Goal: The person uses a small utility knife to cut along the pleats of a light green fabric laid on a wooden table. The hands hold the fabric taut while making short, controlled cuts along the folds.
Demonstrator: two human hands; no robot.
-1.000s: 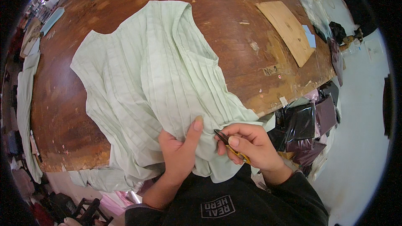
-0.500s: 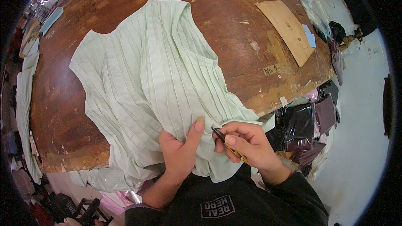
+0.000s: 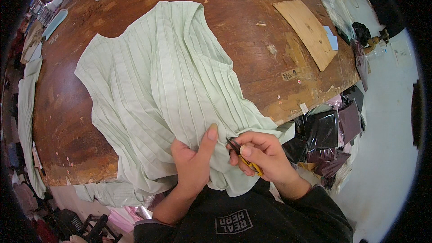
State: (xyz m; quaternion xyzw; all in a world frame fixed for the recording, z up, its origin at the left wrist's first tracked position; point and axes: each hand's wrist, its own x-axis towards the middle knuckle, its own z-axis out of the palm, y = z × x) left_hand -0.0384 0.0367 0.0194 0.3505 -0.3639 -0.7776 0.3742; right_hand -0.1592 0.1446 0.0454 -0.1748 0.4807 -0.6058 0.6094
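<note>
A pale green sleeveless top [image 3: 180, 76] with long pleats lies across the table, its lower part hanging over the near edge toward me. My left hand [image 3: 194, 159] grips the cloth there, thumb on top and the fingers hidden beneath the fabric. Just to its right, my right hand [image 3: 265, 155] is closed on small thread snips [image 3: 252, 164] with yellow handles and dark blades. The blade tips lie at the cloth beside my left thumb. Whether a thread is between them is too small to tell.
The worn brown wooden table [image 3: 252, 45] bears a light wooden board [image 3: 308, 31] at the far right, near blue paper pieces [image 3: 331, 38]. Plastic-wrapped dark garments [image 3: 323, 130] are piled beyond its right edge. Folded green cloth [image 3: 29, 121] lies along the left. A pale wall stands at right.
My right hand and the snips have shifted very slightly left. My left hand keeps its hold on the top, which lies nearly the same.
</note>
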